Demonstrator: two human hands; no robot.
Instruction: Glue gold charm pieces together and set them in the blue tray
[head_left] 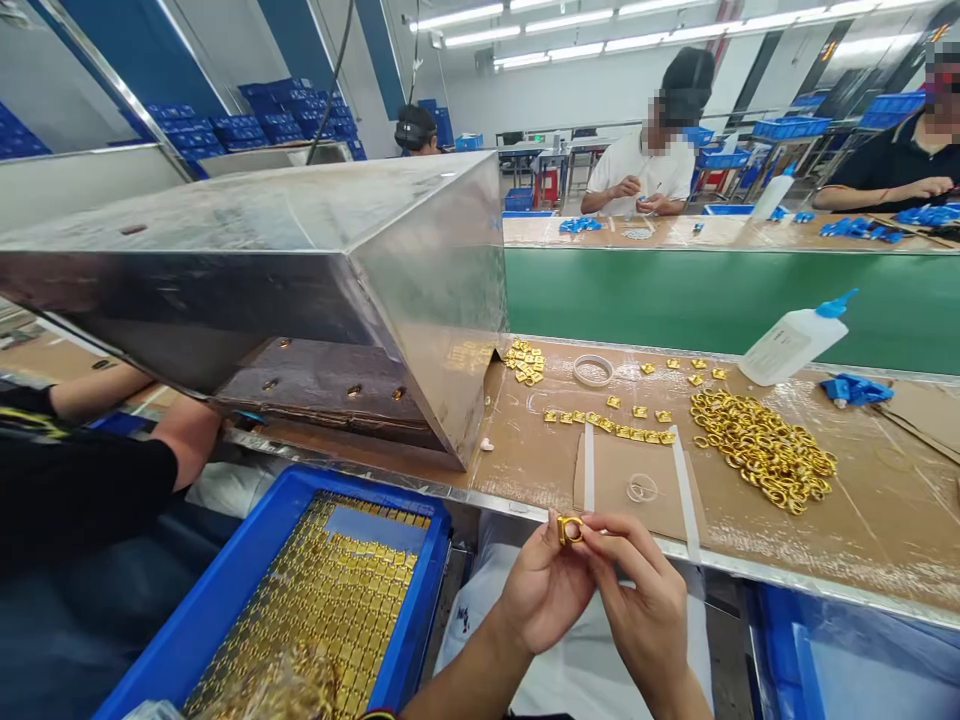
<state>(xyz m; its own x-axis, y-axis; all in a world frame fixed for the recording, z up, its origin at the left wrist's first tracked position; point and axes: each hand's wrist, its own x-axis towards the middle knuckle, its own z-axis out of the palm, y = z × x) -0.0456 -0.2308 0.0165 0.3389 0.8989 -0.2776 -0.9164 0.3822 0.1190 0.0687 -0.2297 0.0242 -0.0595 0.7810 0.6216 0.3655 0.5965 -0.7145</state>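
Note:
Between my two hands, just over the table's front edge, is a small gold ring-shaped piece with a squarish side (570, 530). My left hand (546, 590) pinches it at its left side. The fingertips of my right hand (637, 590) close on its right side. Beyond them lies a cardboard pad (622, 510) held down with white tape, with a thin clear loop (641, 488) on it. A row of small gold square pieces (607, 427) stretches along the pad's far edge. To the right is a heap of gold rings (757, 450).
A metal hood (420, 300) stands at the left on the bench. Below it sits a blue tray (442, 520) of gold pieces. A white bottle (795, 345), a blue crumpled piece (855, 389) and a tape roll (592, 371) lie farther back. Co-workers sit at left and across.

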